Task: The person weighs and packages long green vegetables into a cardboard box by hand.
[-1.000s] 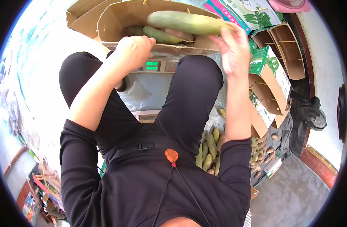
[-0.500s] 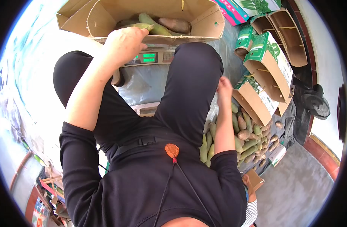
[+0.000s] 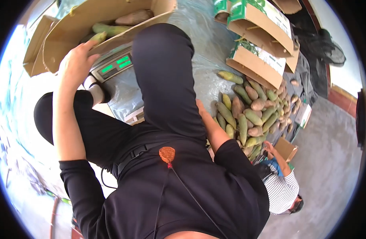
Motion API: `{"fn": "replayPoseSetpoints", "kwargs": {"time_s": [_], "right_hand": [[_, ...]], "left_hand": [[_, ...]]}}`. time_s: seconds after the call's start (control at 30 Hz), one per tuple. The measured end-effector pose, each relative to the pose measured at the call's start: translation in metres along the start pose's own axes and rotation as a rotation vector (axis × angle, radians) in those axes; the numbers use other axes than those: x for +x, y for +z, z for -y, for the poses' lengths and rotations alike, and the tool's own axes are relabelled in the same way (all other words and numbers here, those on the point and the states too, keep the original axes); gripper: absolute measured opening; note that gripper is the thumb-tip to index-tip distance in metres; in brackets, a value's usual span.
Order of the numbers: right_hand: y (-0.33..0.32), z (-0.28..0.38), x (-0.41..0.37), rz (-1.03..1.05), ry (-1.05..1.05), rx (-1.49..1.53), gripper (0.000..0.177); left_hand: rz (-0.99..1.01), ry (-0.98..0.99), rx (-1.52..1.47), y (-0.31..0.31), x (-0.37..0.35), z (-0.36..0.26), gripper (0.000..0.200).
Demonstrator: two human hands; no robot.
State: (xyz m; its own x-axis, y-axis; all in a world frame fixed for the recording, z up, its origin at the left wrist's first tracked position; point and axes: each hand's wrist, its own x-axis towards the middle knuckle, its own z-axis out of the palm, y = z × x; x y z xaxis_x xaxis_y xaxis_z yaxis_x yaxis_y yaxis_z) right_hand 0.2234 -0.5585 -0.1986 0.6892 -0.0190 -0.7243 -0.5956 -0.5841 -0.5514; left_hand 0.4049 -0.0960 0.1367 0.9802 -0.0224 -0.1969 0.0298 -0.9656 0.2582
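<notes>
At the upper left, my left hand (image 3: 73, 63) lies over the near rim of a cardboard box (image 3: 51, 46). Its thumb is outside and its index finger reaches over the inside, closed around the rim. Just beyond that fingertip is the yellowish tip of a green elongated vegetable (image 3: 99, 36). Another green one (image 3: 110, 28) and a brown one (image 3: 134, 17) lie in the box. The box stands on a scale (image 3: 114, 66) with green lit digits. My right hand (image 3: 200, 107) is beside my right knee; the knee hides its fingers.
A large pile of green and brown elongated vegetables (image 3: 252, 115) covers the floor at right. Open green-and-white cartons (image 3: 262, 24) stand above it. A black fan (image 3: 324, 47) is by the wall. A person in a striped shirt (image 3: 280, 193) sits beyond the pile, near a small carton (image 3: 285, 149).
The view has turned to the right, so the box and scale appear further left and tilted. My left hand stays at the box rim. My right hand has dropped further behind my knee.
</notes>
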Motion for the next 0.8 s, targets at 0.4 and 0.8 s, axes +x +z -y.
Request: {"fn": "replayPoseSetpoints", "kwargs": {"time_s": [0.4,0.8], "right_hand": [[-0.051,-0.002,0.045,-0.218,0.106,-0.044,0.029],[-0.172,0.087,0.068,-0.382,0.109,-1.115,0.049]], "left_hand": [[0.043,-0.044,-0.023,-0.002,0.003,-0.012,0.037],[0.061,-0.05,-0.137,-0.006,0.009,-0.011,0.041]]}}
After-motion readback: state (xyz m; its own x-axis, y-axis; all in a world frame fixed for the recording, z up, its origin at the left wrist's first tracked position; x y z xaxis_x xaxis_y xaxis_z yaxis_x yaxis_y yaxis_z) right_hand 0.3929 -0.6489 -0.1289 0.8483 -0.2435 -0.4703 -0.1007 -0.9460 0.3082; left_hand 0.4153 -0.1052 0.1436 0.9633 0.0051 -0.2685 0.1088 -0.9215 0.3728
